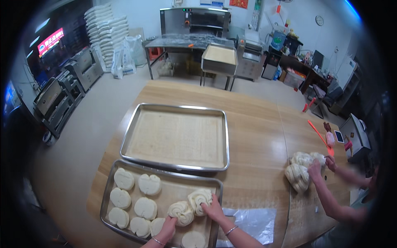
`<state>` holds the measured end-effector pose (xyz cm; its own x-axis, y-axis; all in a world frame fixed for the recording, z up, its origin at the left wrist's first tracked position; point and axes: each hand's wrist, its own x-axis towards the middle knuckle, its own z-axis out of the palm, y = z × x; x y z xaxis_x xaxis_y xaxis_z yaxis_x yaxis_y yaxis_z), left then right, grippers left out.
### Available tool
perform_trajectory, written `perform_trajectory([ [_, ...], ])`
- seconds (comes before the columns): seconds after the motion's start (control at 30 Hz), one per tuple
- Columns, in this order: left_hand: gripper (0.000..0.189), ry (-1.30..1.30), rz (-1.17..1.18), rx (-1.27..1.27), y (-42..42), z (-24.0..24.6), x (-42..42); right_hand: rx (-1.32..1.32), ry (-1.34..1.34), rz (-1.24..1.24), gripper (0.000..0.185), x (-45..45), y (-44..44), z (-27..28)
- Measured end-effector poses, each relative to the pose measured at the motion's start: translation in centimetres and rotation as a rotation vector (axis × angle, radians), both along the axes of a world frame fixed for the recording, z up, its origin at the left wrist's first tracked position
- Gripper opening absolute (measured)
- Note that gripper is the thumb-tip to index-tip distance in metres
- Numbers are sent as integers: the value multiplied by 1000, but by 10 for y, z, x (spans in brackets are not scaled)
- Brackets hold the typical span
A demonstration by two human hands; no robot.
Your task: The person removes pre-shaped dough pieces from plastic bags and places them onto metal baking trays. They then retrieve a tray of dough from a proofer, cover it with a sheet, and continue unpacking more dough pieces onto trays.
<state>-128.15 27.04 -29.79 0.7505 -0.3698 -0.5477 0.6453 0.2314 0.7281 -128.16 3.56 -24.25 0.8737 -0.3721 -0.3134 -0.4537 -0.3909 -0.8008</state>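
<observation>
My left hand (pixel 169 228) grips a swirled dough roll (pixel 181 213) at its lower left side, over the near metal tray (pixel 109 183). A second swirled roll (pixel 200 201) is held at its right side by my right hand (pixel 211 209), with the fingers on its rim and front. The two swirled rolls touch or nearly touch each other. Several smoother, pale dough pieces (pixel 145 208) lie on the tray's lined bottom, mostly at the left. One more piece (pixel 193 240) lies near the tray's front edge, below my hands.
A second lined metal tray (pixel 176 136) adjoins the near tray's far side. Clear plastic bags (pixel 256 224) lie flat to the right. Across the wooden table (pixel 254 130), another person's hands (pixel 319 166) handle bagged rolls (pixel 297 176); a red-orange spatula (pixel 321 136) lies beyond.
</observation>
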Motion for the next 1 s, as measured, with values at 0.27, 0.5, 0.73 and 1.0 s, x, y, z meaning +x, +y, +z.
perform_trajectory([
  [0.27,51,49,155,-30,-9,30,2,108,-94,-18,88,-7,-2,-9],
  [0.5,60,-258,-32,171,-4,17,33,-70,-208,-47,77,-13,7,-27],
  [0.73,72,-371,-24,301,-10,-2,59,-250,-167,6,83,-3,9,-9],
  [1.0,71,-374,-43,174,-15,3,49,-71,-183,-2,84,-5,11,-9],
])
